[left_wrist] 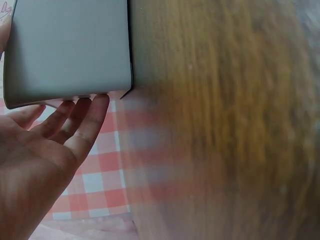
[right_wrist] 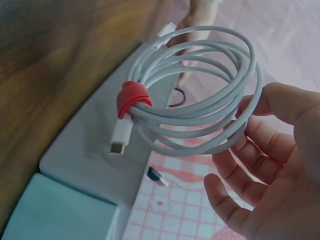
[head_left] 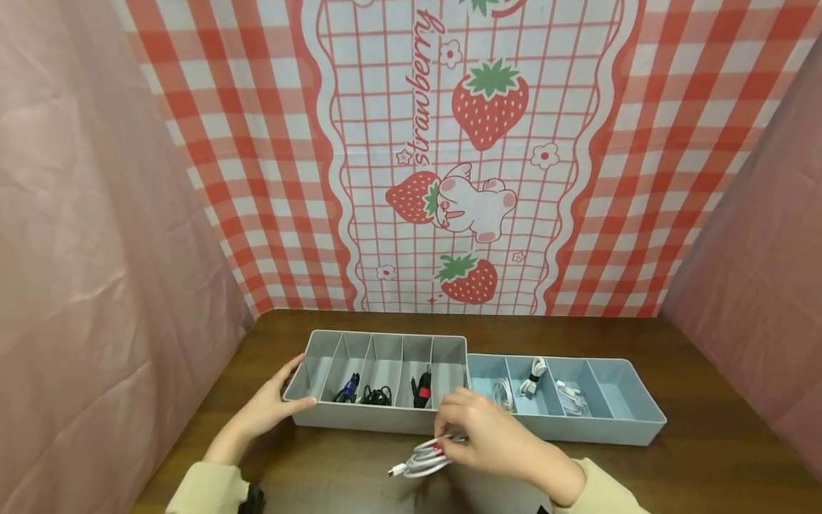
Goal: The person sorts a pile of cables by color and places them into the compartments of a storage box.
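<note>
My right hand [head_left: 488, 435] pinches a coiled white USB-C cable [right_wrist: 195, 117] by its loops, in front of the two organizers. A red strap [right_wrist: 132, 99] binds the coil, and a metal-tipped plug [right_wrist: 119, 142] sticks out beside it. My left hand [head_left: 272, 403] grips the left end of the grey divided organizer [head_left: 359, 416], thumb at the front rim and fingers around the end wall. In that organizer lie a black cable with a blue tie [head_left: 347, 387], a black coil [head_left: 377, 396] and a black cable with a red band [head_left: 424, 389].
A light blue divided organizer [head_left: 597, 428] adjoins the grey one on the right. It holds a white coil [head_left: 503, 392], a white cable with a black tie [head_left: 533, 377] and another white cable [head_left: 571, 398]. Behind the brown table [head_left: 334, 471] hangs a strawberry-print cloth [head_left: 449, 178].
</note>
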The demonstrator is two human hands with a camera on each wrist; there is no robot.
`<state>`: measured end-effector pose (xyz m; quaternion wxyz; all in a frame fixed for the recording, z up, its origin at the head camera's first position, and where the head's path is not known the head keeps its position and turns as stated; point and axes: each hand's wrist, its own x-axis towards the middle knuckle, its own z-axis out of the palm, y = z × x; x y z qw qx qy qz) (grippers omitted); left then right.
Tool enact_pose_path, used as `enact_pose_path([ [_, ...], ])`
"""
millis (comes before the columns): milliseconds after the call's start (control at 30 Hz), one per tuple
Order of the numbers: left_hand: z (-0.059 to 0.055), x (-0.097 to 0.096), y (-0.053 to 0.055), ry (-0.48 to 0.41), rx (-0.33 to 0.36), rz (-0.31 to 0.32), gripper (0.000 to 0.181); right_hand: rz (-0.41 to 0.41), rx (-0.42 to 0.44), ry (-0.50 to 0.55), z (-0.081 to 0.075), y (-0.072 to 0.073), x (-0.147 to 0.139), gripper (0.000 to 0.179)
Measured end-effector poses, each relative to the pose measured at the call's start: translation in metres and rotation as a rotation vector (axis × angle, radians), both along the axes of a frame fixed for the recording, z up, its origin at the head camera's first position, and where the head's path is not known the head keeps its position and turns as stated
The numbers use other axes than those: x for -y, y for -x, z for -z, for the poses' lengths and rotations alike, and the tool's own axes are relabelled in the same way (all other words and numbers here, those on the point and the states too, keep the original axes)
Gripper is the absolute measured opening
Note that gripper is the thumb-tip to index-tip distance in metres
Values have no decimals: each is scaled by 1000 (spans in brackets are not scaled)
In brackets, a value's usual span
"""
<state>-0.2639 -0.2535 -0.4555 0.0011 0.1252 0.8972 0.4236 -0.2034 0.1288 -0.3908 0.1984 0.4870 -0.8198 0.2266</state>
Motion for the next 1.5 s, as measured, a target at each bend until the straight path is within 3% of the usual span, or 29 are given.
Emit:
enact_pose_path([
  [867,-1,1,0,-39,8,13,87,257,-53,110,-44,-19,-64,30],
  [1033,0,0,0,-41,12,13,88,278,-45,116,-53,-22,-75,24],
  [1500,-3,-1,0,-38,21,18,88,310,-100,159,-69,-25,-102,37],
])
